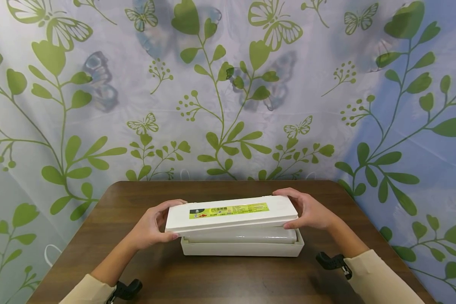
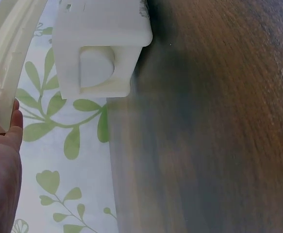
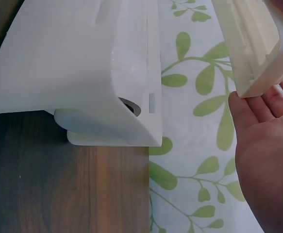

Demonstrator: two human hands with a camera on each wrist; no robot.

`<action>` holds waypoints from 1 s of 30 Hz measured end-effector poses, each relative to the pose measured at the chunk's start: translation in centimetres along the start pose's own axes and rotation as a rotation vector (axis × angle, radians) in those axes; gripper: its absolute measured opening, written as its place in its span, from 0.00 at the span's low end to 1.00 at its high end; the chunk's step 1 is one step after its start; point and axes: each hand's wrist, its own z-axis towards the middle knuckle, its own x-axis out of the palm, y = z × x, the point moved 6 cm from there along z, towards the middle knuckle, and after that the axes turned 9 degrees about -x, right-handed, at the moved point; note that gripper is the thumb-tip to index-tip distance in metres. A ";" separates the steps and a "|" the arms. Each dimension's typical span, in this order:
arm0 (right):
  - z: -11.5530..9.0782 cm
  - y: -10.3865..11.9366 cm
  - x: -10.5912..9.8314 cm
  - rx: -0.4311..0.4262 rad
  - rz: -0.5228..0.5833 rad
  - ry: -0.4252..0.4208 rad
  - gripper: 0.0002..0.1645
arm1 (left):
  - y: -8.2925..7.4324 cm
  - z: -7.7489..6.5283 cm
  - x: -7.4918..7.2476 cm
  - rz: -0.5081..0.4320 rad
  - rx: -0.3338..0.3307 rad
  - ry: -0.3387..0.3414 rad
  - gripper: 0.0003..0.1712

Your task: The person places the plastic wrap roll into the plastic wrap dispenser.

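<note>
A long white lid (image 1: 247,219) with a yellow-green label (image 1: 229,210) is held up by both hands, its right end higher than its left. My left hand (image 1: 152,226) grips the left end, thumb along the front edge. At the other end, my right hand (image 1: 308,211) holds it with the thumb in front and fingers behind. Below stands the white cling film box (image 1: 243,250), with a roll of cling film (image 1: 239,236) lying inside. Both wrist views show the lid (image 2: 10,58) (image 3: 250,39) raised apart from the box (image 2: 102,24) (image 3: 68,58).
The box stands on a dark brown wooden table (image 1: 220,278). Behind the table hangs a pale curtain (image 1: 228,143) printed with green leaves and butterflies. Black wrist mounts (image 1: 128,290) (image 1: 329,261) stick out beside both forearms.
</note>
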 end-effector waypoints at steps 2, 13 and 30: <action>0.0 0.1 0.0 -0.013 -0.002 0.003 0.55 | -0.1 0.1 -0.1 -0.002 0.002 0.006 0.43; -0.5 0.0 0.1 -0.029 -0.017 -0.021 0.54 | 0.3 0.9 -0.3 0.062 -0.004 0.031 0.43; -2.1 -0.7 -0.1 -0.013 -0.063 -0.091 0.50 | 0.5 2.0 0.2 0.060 -0.005 0.049 0.47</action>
